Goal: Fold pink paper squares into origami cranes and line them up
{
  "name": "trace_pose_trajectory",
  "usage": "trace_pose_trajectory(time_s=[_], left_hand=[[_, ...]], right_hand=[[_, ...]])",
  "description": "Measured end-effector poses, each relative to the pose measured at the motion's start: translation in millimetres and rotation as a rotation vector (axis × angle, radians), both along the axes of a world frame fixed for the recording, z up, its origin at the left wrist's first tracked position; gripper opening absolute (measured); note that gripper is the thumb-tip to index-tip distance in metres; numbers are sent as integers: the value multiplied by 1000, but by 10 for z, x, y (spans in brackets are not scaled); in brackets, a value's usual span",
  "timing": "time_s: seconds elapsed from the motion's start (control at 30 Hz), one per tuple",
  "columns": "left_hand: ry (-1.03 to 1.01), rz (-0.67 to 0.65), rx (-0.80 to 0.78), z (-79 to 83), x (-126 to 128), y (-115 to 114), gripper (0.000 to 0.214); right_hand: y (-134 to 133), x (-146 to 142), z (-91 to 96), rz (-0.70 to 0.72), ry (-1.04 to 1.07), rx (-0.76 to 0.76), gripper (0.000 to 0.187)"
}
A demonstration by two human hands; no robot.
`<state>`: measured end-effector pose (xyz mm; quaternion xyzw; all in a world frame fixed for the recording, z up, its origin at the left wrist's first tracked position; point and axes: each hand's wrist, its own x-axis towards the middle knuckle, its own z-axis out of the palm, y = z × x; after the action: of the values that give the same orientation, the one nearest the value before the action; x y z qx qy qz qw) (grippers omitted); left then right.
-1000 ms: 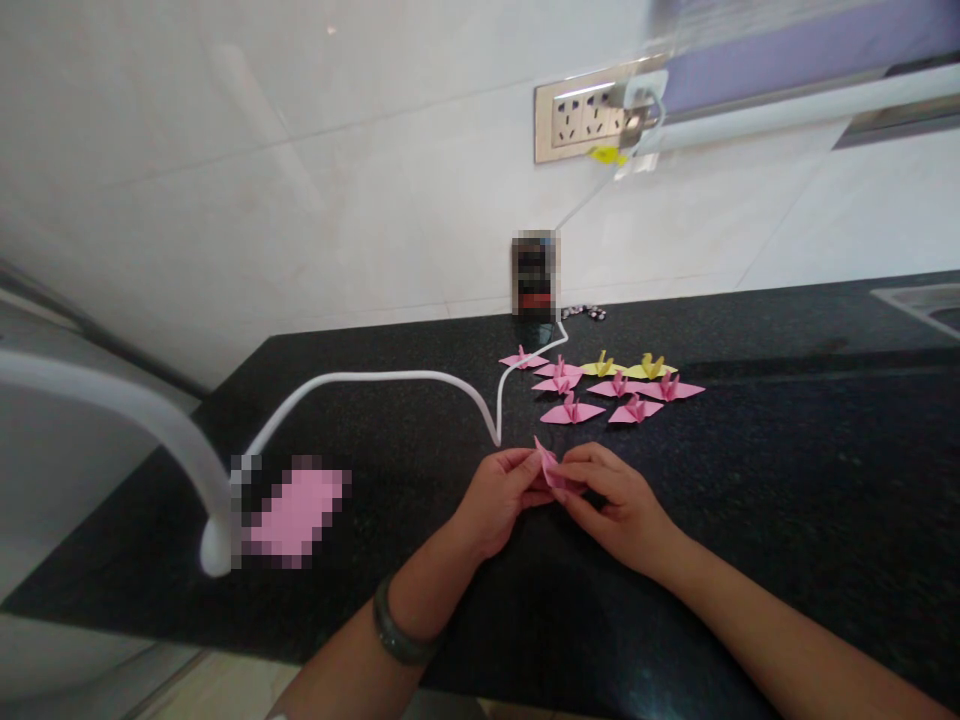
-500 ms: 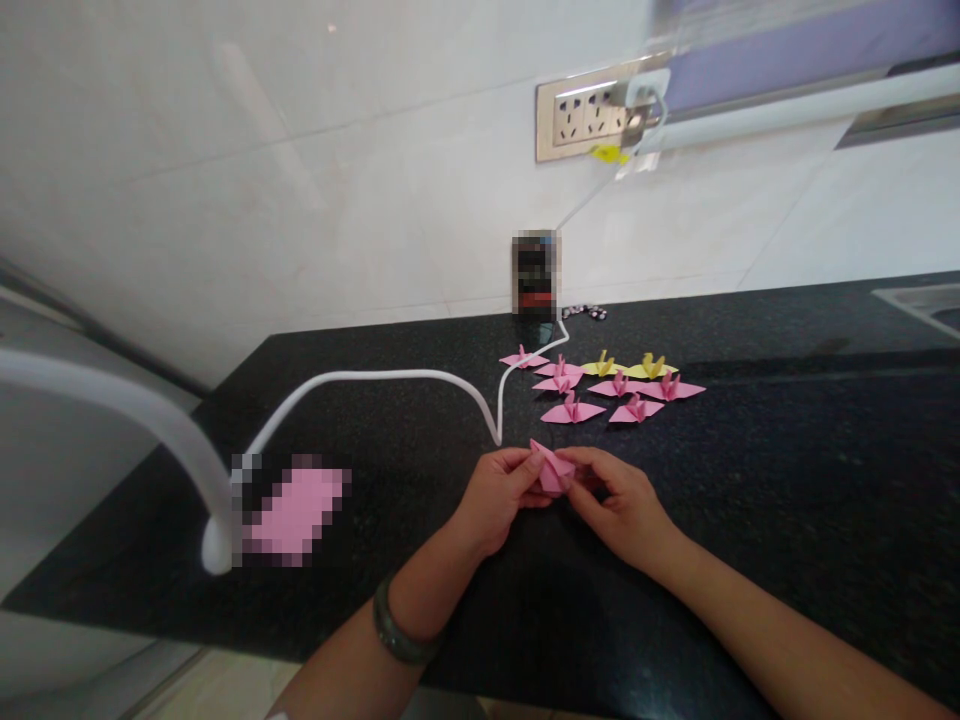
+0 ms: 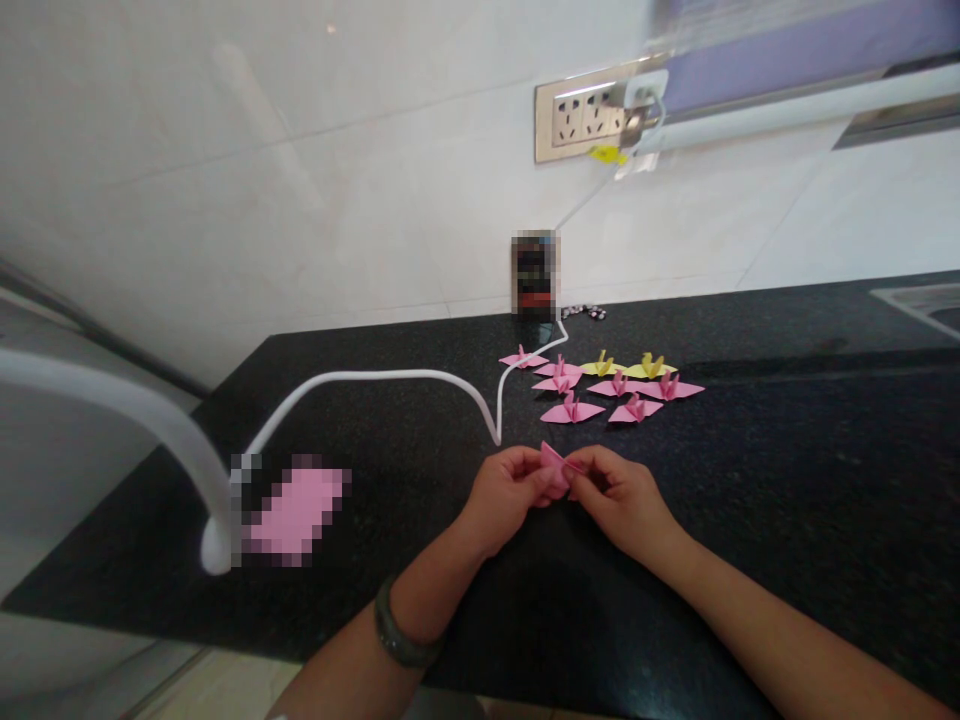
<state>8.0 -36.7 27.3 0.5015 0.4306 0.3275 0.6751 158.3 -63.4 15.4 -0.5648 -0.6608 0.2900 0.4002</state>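
Observation:
A folded piece of pink origami paper (image 3: 553, 470) is held just above the dark counter, between my two hands. My left hand (image 3: 504, 492) pinches its left side, the thumb lying across the front. On the other side, my right hand (image 3: 616, 492) grips the right edge between thumb and fingers. One pointed corner sticks up between the hands; the fingers cover much of the rest. Just beyond them lie several pink paper cranes (image 3: 572, 410) and two yellow paper cranes (image 3: 651, 367), wings spread.
A white cable (image 3: 390, 376) loops over the black counter (image 3: 420, 440) from a thick white stand (image 3: 217, 540) at left. Beside it lies a blurred pink stack (image 3: 300, 510). A pixelated device (image 3: 535, 275) leans on the wall below a socket panel (image 3: 585, 115). A beaded string (image 3: 589, 312) lies near it.
The pink paper has turned and now shows a narrower shape. My left thumb has slid down a little, and my right fingers have closed further over the right edge.

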Motion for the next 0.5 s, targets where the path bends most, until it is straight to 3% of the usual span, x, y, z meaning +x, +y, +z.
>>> trace_pose_trajectory(time_s=[0.17, 0.33, 0.5], left_hand=[[-15, 66, 103, -26, 15, 7, 31], [57, 74, 173, -30, 3, 9, 27], [31, 65, 63, 40, 1, 3, 33]], right_hand=[[19, -13, -35, -7, 89, 12, 17], [23, -7, -2, 19, 201, -107, 23], [33, 15, -16, 9, 251, -137, 25]])
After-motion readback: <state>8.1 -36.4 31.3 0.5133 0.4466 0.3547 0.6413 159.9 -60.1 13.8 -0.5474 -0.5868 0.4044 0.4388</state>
